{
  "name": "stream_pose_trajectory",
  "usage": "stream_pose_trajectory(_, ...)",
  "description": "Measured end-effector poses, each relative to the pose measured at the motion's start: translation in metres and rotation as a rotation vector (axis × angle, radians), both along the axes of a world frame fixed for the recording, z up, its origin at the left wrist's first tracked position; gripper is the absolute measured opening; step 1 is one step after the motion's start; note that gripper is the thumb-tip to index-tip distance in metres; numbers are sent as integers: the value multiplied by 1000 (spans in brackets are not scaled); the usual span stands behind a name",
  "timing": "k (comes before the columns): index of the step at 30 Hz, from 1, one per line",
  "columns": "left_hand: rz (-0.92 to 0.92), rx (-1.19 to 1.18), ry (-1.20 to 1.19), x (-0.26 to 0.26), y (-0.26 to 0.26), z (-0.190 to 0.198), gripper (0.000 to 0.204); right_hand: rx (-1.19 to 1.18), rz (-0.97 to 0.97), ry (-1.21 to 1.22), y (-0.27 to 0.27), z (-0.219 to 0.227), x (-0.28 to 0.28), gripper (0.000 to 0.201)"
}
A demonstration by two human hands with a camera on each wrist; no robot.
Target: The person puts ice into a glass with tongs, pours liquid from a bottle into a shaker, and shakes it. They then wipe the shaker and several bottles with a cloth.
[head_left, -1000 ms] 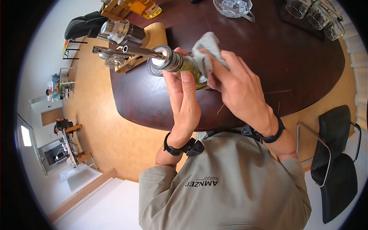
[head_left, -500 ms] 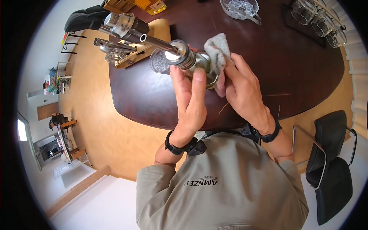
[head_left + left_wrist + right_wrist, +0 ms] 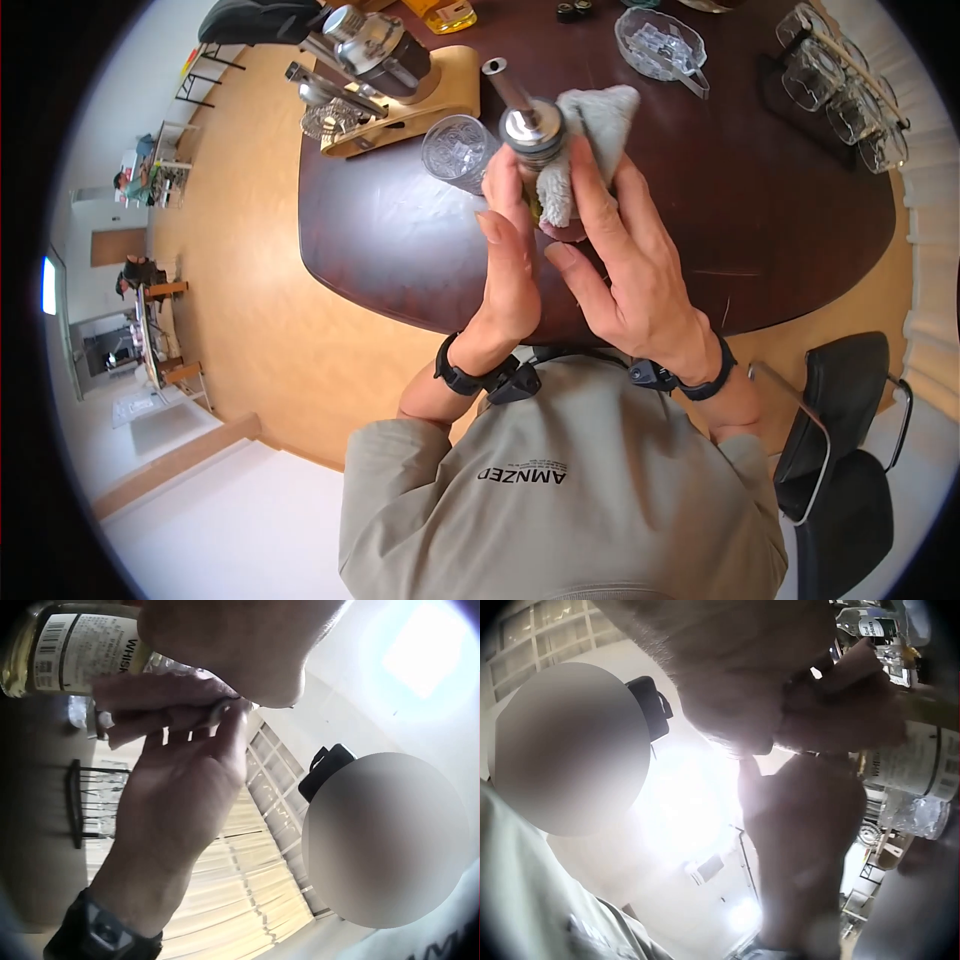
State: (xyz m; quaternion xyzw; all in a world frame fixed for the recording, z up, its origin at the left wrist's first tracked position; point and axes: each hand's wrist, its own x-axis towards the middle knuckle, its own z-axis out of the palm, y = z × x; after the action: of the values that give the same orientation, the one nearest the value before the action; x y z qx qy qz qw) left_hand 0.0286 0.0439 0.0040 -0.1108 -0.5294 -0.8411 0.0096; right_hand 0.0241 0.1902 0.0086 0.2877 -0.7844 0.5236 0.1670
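Note:
A whiskey bottle (image 3: 531, 132) with a steel pourer spout is held upright over the dark table (image 3: 400, 240). My left hand (image 3: 505, 195) grips its left side, fingers lying along the glass. My right hand (image 3: 588, 225) holds a grey cloth (image 3: 592, 118) pressed against the bottle's right side and neck. The body of the bottle is mostly hidden between the two hands. The left wrist view shows the labelled bottle (image 3: 75, 652) at top left. In the right wrist view the label (image 3: 922, 761) shows at the right edge.
A cut-glass tumbler (image 3: 458, 152) stands just left of the bottle. A wooden tray (image 3: 440, 95) with a shaker and strainer sits at the far left, an ice bowl (image 3: 660, 45) behind, a rack of glasses (image 3: 845, 85) far right. A black chair (image 3: 840, 450) stands at my right.
The bottle has swung from lying with its spout pointing left to nearly upright. Both hands moved with it, and the cloth now sits higher, by the neck.

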Motion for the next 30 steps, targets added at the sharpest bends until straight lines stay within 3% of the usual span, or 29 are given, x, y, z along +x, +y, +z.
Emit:
stream_pose_trajectory(1, 5, -36, 6, 2, 1, 6, 110, 11, 22, 2, -2, -12, 2, 82)
stream_pose_trajectory(2, 113, -448, 19, -9, -3, -8, 114, 62, -31, 61, -3, -25, 5, 83)
stream_pose_trajectory(3, 138, -492, 35, -11, -5, -10, 114, 110, -81, 123, -3, -33, 8, 84)
stream_pose_trajectory(9, 113, -431, 159, -12, -7, -13, 108, 167, -88, 210, -8, -32, 1, 91)
stream_pose_trajectory(11, 153, -484, 190, -11, -7, -11, 105, 17, -107, 137, -12, -18, -8, 88)
stream_pose_trajectory(13, 163, -478, 224, -10, -9, -14, 99, -5, -96, 96, -13, -10, -14, 80)
stream_pose_trajectory(15, 169, -455, 234, -11, -9, -15, 92, -84, -141, -147, -10, -7, -13, 72)
stream_pose_trajectory(19, 145, -488, 240, -13, -15, -11, 72, -148, -123, 9, -8, 12, -24, 61)
stream_pose_trajectory(21, 119, -546, 196, -13, -19, -6, 77, -82, -80, 78, -6, 23, -37, 56)
stream_pose_trajectory(23, 186, -668, 296, -12, -16, -9, 86, -58, -111, -164, -6, 41, -35, 51)
stream_pose_trajectory(25, 259, -640, 305, -14, -12, -8, 89, -103, -35, -139, -2, 45, -46, 47)
stream_pose_trajectory(27, 258, -654, 332, -14, -12, -8, 84, -169, 185, -133, 3, 49, -56, 45)
stream_pose_trajectory(30, 261, -691, 335, -15, -13, -9, 79, -121, 232, -196, 13, 68, -62, 44)
